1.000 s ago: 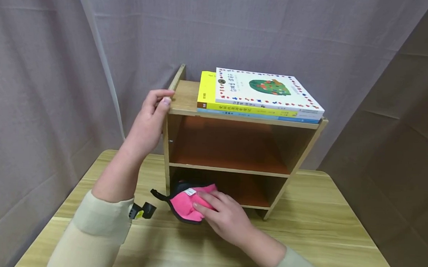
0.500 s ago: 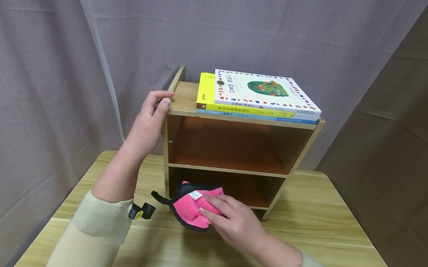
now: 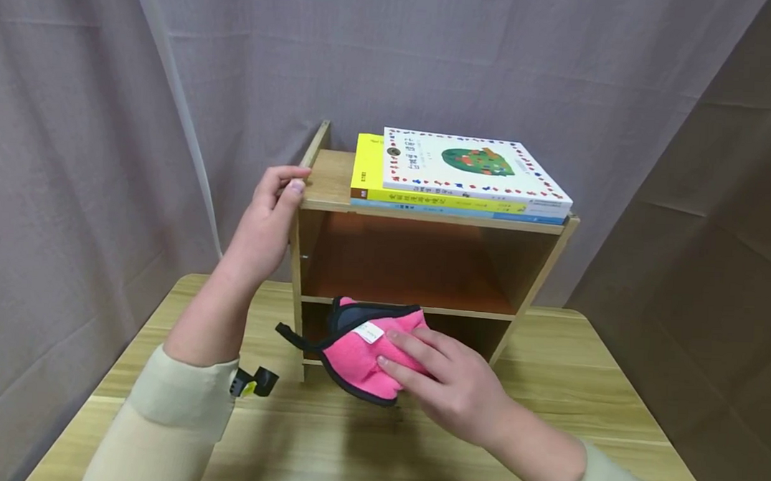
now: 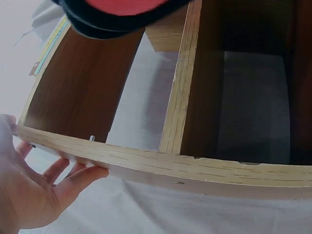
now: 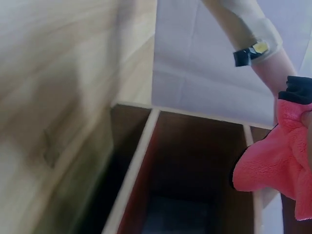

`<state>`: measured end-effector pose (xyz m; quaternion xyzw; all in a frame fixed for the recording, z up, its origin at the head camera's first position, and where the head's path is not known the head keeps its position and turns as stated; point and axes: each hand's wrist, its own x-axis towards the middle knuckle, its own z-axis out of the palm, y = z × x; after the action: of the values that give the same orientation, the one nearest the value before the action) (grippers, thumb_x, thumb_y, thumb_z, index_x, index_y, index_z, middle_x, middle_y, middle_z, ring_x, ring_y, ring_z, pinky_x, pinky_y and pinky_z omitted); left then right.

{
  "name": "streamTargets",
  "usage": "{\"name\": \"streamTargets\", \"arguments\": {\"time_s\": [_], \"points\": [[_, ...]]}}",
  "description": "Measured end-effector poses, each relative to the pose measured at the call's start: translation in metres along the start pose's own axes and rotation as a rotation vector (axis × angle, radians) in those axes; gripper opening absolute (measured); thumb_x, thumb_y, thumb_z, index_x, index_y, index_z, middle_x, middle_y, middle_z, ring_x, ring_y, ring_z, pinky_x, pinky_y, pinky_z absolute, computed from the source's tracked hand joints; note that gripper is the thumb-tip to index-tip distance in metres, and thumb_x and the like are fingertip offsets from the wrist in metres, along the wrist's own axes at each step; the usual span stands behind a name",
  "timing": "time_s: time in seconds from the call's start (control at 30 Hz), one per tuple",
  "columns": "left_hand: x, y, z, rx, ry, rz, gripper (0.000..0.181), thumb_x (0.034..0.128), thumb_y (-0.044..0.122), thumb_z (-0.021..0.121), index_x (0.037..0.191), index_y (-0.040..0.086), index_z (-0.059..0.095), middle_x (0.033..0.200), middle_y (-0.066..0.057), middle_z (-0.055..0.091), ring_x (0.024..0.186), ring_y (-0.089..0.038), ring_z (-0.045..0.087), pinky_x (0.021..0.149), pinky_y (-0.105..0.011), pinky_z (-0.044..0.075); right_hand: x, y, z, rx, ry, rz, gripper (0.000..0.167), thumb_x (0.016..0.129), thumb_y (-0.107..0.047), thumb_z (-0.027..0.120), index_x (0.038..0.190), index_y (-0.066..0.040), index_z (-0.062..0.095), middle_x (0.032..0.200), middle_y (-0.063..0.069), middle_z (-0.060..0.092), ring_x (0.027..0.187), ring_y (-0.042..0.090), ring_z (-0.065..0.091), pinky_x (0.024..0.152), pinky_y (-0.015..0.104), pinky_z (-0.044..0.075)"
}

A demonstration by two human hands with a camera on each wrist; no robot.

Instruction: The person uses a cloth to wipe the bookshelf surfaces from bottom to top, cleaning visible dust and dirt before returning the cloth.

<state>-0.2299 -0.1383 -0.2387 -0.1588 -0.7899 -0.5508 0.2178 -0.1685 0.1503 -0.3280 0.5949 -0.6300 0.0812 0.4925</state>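
Observation:
My right hand (image 3: 459, 384) holds a pink plush cleaning cloth (image 3: 357, 361) with black edging, a white tag and a black loop. The cloth hangs in front of the lower compartment of a small wooden bookshelf (image 3: 408, 311), its thumb side hidden from the head view. In the right wrist view the pink cloth (image 5: 273, 161) hangs over the shelf openings. My left hand (image 3: 266, 221) grips the upper left corner of the bookshelf. From the left wrist view, the left hand's fingers (image 4: 80, 180) lie against the outer face of the side panel (image 4: 136, 161).
Several books (image 3: 473, 165) lie stacked on the bookshelf's top, a white one uppermost over yellow and blue ones. The bookshelf stands on a light wooden table (image 3: 585, 393). Grey curtains (image 3: 496, 66) hang behind and at the sides.
My right hand has drawn the cloth out from the lower compartment, rightward and then up. The left hand keeps its grip on the corner.

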Motion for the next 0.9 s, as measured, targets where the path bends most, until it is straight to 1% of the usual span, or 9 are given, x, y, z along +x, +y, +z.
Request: {"name": "streamTargets", "arguments": {"time_s": [0.2, 0.37, 0.5, 0.6, 0.77, 0.9], "points": [[0.0, -0.002, 0.0, -0.02, 0.001, 0.004, 0.045, 0.1051, 0.045, 0.04, 0.14, 0.017, 0.044, 0.143, -0.007, 0.042, 0.131, -0.023, 0.041, 0.11, -0.048, 0.031, 0.009, 0.011, -0.017, -0.027, -0.009, 0.014, 0.024, 0.102, -0.018, 0.056, 0.112, -0.007, 0.075, 0.117, 0.016, 0.069, 0.097, 0.031, 0.069, 0.078, 0.043, 0.058], [0.0, -0.002, 0.0, -0.033, 0.008, 0.01, 0.044, 0.1051, 0.042, 0.041, 0.139, 0.015, 0.046, 0.14, -0.007, 0.044, 0.129, -0.022, 0.042, 0.11, -0.046, 0.032, 0.015, 0.022, -0.028, -0.043, 0.004, 0.026, 0.024, 0.102, -0.02, 0.057, 0.11, -0.007, 0.076, 0.114, 0.016, 0.07, 0.095, 0.033, 0.069, 0.079, 0.045, 0.058], [0.0, -0.001, 0.0, -0.036, 0.008, 0.01, 0.044, 0.1053, 0.042, 0.041, 0.139, 0.015, 0.045, 0.141, -0.008, 0.044, 0.129, -0.022, 0.042, 0.11, -0.046, 0.032, 0.018, 0.033, -0.034, -0.059, 0.025, 0.028, 0.023, 0.101, -0.02, 0.059, 0.108, -0.006, 0.076, 0.112, 0.016, 0.071, 0.094, 0.033, 0.069, 0.081, 0.045, 0.057], [0.0, 0.0, 0.0, -0.037, 0.01, 0.01, 0.044, 0.1053, 0.042, 0.041, 0.14, 0.016, 0.045, 0.141, -0.008, 0.043, 0.129, -0.023, 0.042, 0.109, -0.046, 0.032, 0.018, 0.041, -0.037, -0.076, 0.035, 0.015, 0.022, 0.1, -0.017, 0.059, 0.106, -0.005, 0.076, 0.112, 0.017, 0.071, 0.093, 0.034, 0.07, 0.077, 0.046, 0.058], [0.001, -0.001, 0.001, -0.049, 0.015, 0.019, 0.043, 0.1052, 0.041, 0.042, 0.139, 0.014, 0.046, 0.139, -0.008, 0.045, 0.128, -0.021, 0.043, 0.11, -0.044, 0.032, 0.015, 0.052, -0.045, -0.104, -0.006, 0.025, 0.025, 0.101, -0.019, 0.056, 0.108, -0.006, 0.076, 0.115, 0.015, 0.07, 0.094, 0.035, 0.068, 0.071, 0.047, 0.058], [0.001, -0.001, 0.001, -0.05, 0.016, 0.018, 0.044, 0.105, 0.042, 0.042, 0.139, 0.014, 0.046, 0.139, -0.007, 0.046, 0.128, -0.021, 0.043, 0.11, -0.044, 0.032, 0.014, 0.06, -0.049, -0.107, -0.017, 0.034, 0.025, 0.102, -0.018, 0.055, 0.109, -0.007, 0.076, 0.117, 0.015, 0.07, 0.095, 0.036, 0.068, 0.071, 0.048, 0.058]]}}
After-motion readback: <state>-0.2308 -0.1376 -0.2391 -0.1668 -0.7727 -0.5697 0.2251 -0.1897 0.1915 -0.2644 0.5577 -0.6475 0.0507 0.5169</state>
